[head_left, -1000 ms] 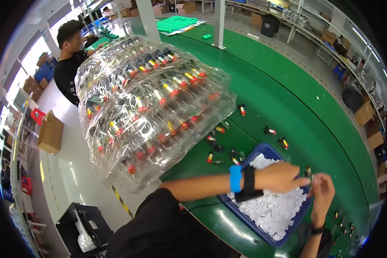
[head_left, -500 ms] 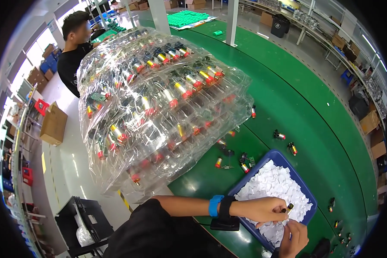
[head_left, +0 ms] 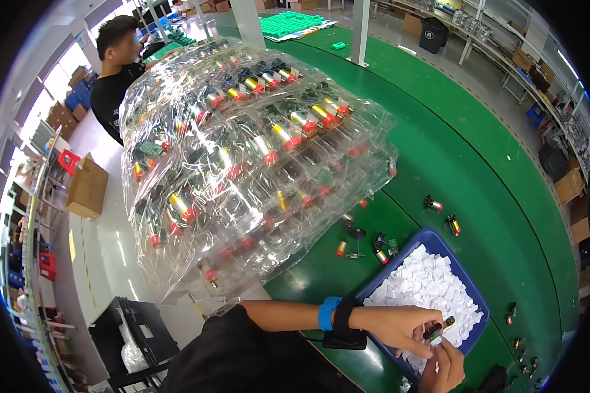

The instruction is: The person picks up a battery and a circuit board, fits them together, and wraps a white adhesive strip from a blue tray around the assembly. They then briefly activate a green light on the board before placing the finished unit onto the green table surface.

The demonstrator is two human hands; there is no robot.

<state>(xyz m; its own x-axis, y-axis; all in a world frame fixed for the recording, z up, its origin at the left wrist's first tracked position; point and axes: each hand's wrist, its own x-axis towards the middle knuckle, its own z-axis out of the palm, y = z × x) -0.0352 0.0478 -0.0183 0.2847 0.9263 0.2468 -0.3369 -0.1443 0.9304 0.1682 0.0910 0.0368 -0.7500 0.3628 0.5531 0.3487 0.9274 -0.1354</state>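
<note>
My left hand (head_left: 403, 329), with a blue band and a black strap at the wrist, reaches across the near part of a blue bin (head_left: 368, 291). Its fingers are closed on a small motor assembly (head_left: 432, 331) with black and gold parts. My right hand (head_left: 446, 368) meets it from below, fingertips pinched at the assembly's lower end; what exactly they grip is mostly hidden. Small folded white paper pieces (head_left: 429, 278) fill the bin beneath both hands.
A large clear plastic-wrapped stack of trays (head_left: 255, 157) holds many red-and-gold motors. Loose motors (head_left: 453, 225) lie on the green table (head_left: 452, 157). A co-worker (head_left: 108, 92) stands at far left. A black crate (head_left: 134, 334) sits below left.
My left hand has turned, so the black part of the assembly now shows more between its fingers. My right hand has shifted slightly left and down. The whole view has moved a little.
</note>
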